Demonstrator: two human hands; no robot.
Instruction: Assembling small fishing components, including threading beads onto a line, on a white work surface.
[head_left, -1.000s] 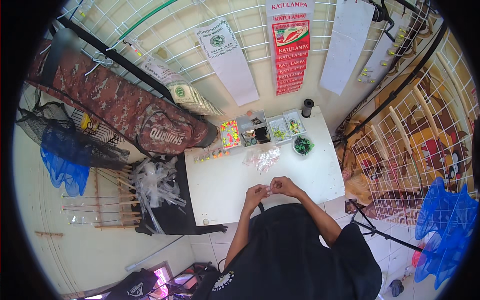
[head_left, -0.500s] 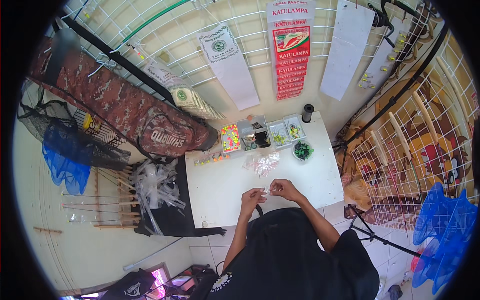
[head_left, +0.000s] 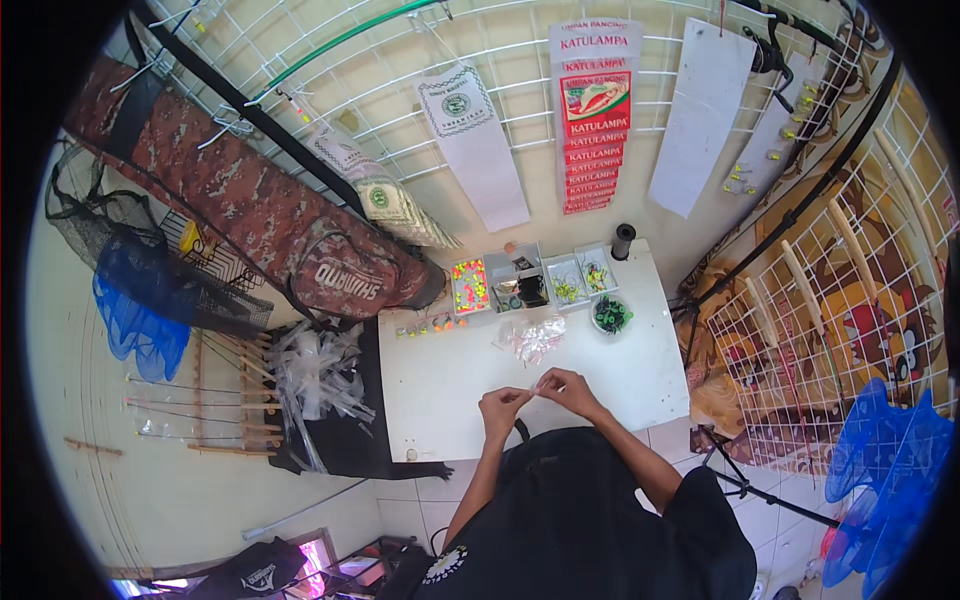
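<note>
My left hand (head_left: 503,410) and my right hand (head_left: 567,390) meet over the near part of the white table (head_left: 440,385). Both are closed in a fingertip pinch on a small clear plastic packet (head_left: 534,390), mostly covered by the fingers. Whether anything is inside it is too small to tell. Just beyond my hands lies a loose pile of similar small clear packets (head_left: 532,338), some with reddish marks.
Along the table's back stand a tray of bright beads (head_left: 470,286), a grey compartment box (head_left: 515,275), white trays of small green pieces (head_left: 567,283), a round tub of dark green parts (head_left: 611,314) and a black cylinder (head_left: 622,242). A camouflage rod bag (head_left: 250,200) leans at left.
The whole view has shifted slightly, with the table lower in it. My fingertips have come closer together, and less of the clear packet shows between them.
</note>
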